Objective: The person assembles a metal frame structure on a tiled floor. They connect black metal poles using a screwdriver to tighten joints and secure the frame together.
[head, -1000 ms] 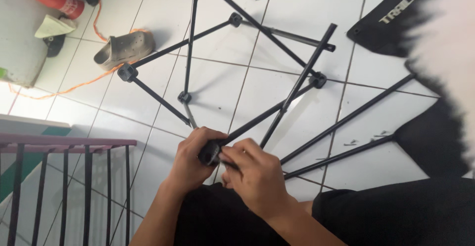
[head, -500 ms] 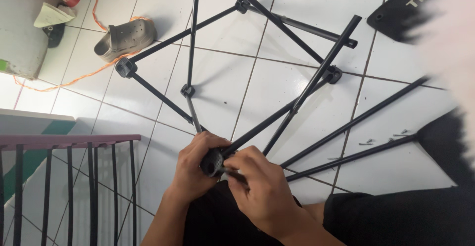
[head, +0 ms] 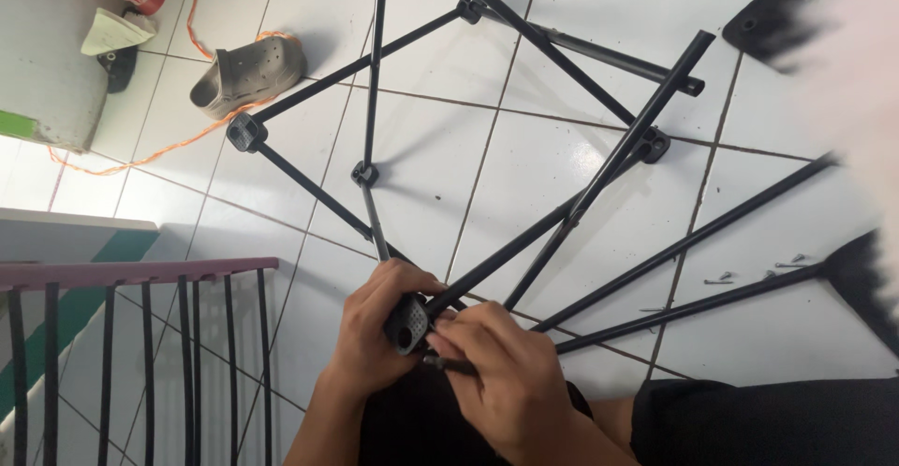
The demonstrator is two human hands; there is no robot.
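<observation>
Over tiled floor [head: 524, 176] | left hand [head: 375, 335] holds joint [head: 408, 324] | right hand [head: 501, 372] touching

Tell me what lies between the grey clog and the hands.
In the head view, between the grey clog and the hands: black frame rods over white tiled floor.
</observation>
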